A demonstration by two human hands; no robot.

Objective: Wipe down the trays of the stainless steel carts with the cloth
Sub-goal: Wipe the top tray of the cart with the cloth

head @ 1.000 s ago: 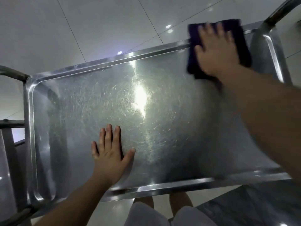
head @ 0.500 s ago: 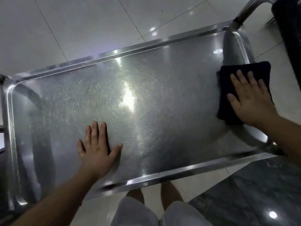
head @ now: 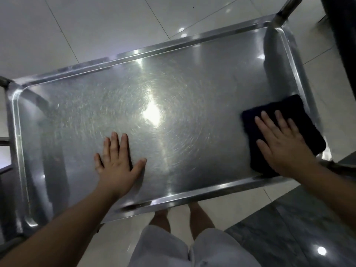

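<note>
Right hand [head: 285, 143], fingers flat, pressed the cloth [head: 283, 132] at the tray [head: 173, 89]'s right end; its unwiped length stretched leftward, left hand [head: 117, 162] splayed there.

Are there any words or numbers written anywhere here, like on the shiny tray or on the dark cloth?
None: no word, number, label or sign can be read in this picture.
The tray shows only scratches and glare.
The cloth under the right hand is plain and dark.
The floor tiles carry no writing.
</note>
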